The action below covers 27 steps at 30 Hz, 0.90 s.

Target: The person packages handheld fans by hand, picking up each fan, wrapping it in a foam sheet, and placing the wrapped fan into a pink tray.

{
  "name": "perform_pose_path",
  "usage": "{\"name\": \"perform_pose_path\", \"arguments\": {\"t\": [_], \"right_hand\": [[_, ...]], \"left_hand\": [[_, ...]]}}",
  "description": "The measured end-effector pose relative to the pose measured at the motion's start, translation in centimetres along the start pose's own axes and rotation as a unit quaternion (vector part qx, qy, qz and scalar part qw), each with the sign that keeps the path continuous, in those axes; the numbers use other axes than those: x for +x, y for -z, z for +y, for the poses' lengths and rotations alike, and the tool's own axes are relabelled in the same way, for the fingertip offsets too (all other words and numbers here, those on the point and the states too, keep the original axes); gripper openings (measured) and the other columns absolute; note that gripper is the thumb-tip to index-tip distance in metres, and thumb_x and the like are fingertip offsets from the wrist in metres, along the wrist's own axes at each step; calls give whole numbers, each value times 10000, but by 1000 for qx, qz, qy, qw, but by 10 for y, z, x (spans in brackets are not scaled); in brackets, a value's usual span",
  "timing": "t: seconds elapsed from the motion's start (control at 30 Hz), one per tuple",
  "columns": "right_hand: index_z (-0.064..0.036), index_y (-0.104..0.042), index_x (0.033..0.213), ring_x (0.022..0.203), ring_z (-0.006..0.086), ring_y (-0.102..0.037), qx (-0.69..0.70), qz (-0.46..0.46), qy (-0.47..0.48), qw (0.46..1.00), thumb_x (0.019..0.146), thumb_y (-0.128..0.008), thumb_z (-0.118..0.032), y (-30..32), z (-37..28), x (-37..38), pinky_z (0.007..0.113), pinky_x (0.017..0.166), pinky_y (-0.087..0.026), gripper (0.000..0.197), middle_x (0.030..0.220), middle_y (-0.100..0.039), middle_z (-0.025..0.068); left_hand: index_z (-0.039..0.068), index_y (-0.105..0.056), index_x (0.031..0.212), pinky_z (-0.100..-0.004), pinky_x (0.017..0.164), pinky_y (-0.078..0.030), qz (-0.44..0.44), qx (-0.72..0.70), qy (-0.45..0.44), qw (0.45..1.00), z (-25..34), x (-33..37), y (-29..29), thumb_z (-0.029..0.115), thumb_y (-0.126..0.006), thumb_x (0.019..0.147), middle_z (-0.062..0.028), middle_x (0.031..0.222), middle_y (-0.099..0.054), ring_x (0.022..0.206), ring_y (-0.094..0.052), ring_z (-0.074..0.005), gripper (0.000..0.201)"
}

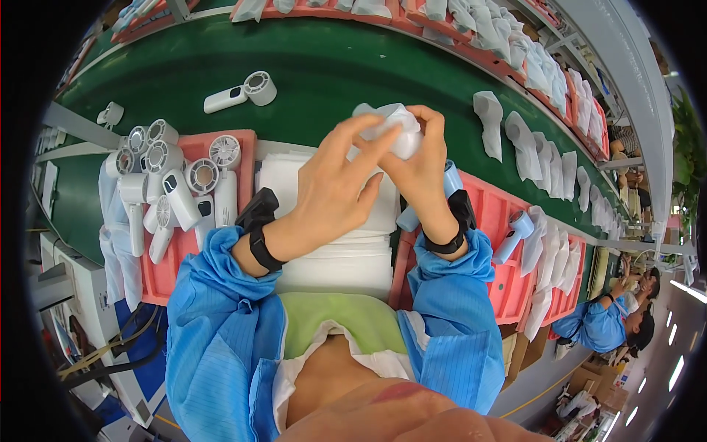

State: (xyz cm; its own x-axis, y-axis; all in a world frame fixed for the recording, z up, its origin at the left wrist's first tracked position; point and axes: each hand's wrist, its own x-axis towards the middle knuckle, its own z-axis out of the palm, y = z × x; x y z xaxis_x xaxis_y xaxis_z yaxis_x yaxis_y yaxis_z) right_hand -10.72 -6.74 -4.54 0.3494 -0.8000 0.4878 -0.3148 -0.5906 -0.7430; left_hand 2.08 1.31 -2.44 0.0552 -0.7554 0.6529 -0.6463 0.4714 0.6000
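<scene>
The right hand (421, 173) grips a white-wrapped object (406, 141) from the right. The left hand (335, 184) reaches its left side with fingers — gripping or not, I cannot tell.

Bright, fairly even indoor light fills the scene, with ceiling strip lights (677, 373) glaring white at lower right. Fisheye distortion bends the green worktop (331, 66) and grey beam (635, 81) into arcs amid black vignetting; the distant co-worker (600, 325) looks soft.

Hands (335, 184) — white wrapping (406, 144) between them
</scene>
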Motion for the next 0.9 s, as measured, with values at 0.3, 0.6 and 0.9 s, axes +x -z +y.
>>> {"name": "perform_pose_path", "arguments": {"t": [0.3,0.6,0.9], "right_hand": [[-11,-460,1217,933,250,-613,31,-82,107,990,680,-707,-31,9,-21,3,356,796,-502,591,1009,-592,112],[-8,-527,1171,895,380,-636,-139,-70,51,987,704,-693,-1,8,-8,-12,400,731,-516,496,978,-610,185],[44,-478,1077,749,382,-608,-110,-35,61,991,734,-701,-13,5,-9,-15,399,637,-491,413,867,-597,199]], "left_hand": [[75,-640,1107,-353,865,-460,-56,-270,4,961,-27,21,35,53,-756,708,-115,1255,-496,1017,-541,-234,416],[66,-671,980,-352,924,-406,161,-202,33,965,-15,7,24,137,-828,669,-114,1235,-474,1108,-472,-242,355],[66,-683,783,-353,863,-438,123,-3,-52,991,-16,11,33,123,-827,662,-100,1139,-521,1059,-511,-272,197]]}}
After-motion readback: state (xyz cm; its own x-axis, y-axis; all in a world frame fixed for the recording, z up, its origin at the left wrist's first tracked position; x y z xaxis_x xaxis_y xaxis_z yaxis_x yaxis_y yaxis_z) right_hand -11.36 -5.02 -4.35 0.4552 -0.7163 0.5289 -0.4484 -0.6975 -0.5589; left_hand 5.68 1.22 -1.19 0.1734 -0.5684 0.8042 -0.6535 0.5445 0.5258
